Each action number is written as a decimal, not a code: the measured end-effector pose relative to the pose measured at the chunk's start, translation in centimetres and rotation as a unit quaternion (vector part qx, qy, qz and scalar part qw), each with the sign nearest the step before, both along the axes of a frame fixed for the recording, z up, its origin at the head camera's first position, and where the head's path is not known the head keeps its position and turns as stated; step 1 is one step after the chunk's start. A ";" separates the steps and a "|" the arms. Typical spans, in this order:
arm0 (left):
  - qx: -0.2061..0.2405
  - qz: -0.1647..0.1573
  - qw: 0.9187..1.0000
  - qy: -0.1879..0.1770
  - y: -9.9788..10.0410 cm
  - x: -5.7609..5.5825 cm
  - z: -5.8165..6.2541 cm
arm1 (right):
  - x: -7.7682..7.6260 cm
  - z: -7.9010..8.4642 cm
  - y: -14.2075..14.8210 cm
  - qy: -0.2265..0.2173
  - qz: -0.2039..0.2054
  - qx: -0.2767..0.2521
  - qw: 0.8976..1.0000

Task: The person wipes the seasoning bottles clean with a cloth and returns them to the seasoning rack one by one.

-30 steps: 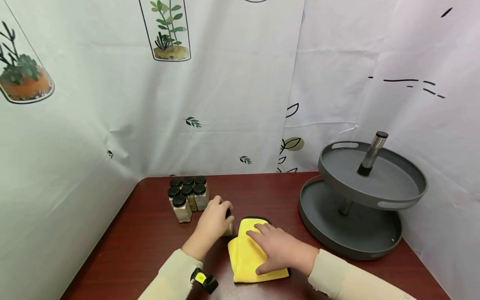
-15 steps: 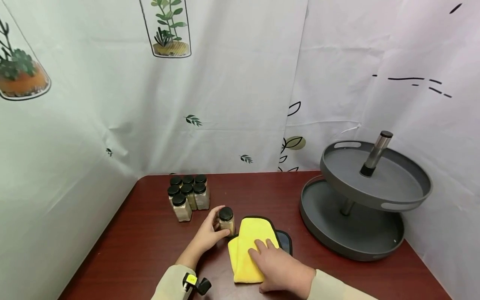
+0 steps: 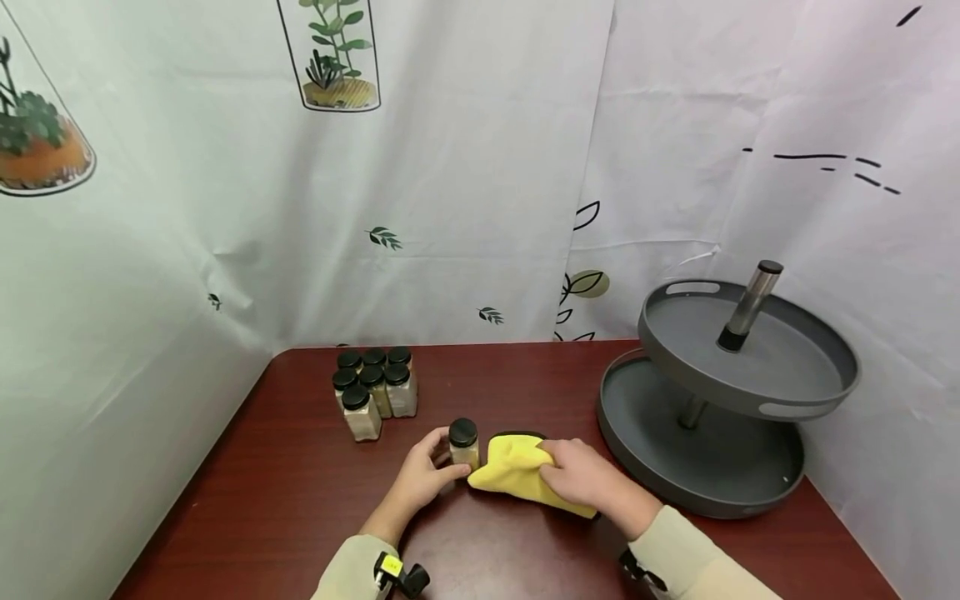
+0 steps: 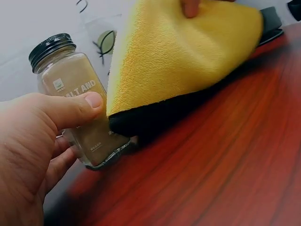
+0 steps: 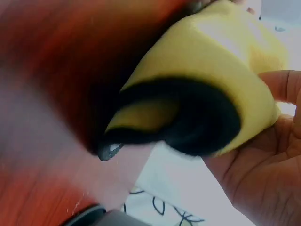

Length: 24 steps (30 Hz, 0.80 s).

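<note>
Yellow cloth [image 3: 516, 473] — one, jars [image 3: 464, 450] — eight

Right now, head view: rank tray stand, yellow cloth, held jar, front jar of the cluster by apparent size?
1. Tray stand
2. Yellow cloth
3. Held jar and front jar: too alike to rank; camera nearness may skew them.

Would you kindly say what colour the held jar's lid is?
Black lid, clearest in the left wrist view.
</note>
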<state>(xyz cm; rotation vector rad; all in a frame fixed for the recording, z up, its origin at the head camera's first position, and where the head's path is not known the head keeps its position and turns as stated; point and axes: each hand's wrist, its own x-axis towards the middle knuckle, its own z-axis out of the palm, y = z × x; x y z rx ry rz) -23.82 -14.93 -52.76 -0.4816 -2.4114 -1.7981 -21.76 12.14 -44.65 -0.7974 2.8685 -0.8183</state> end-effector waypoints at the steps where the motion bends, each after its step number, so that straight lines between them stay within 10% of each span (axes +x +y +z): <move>1: -0.001 -0.004 1.000 0.000 0.2 0.0 -0.1 | -0.2 0.2 0.2 -0.005 -0.001 -0.003 1.000; 16: -0.002 -0.017 1.000 0.005 1.6 2.4 3.0 | -0.8 3.6 1.1 0.007 -0.142 -0.052 0.988; 24: 0.001 -0.046 0.998 0.050 4.7 3.0 2.8 | 1.6 3.4 -3.3 0.187 -0.043 0.004 0.981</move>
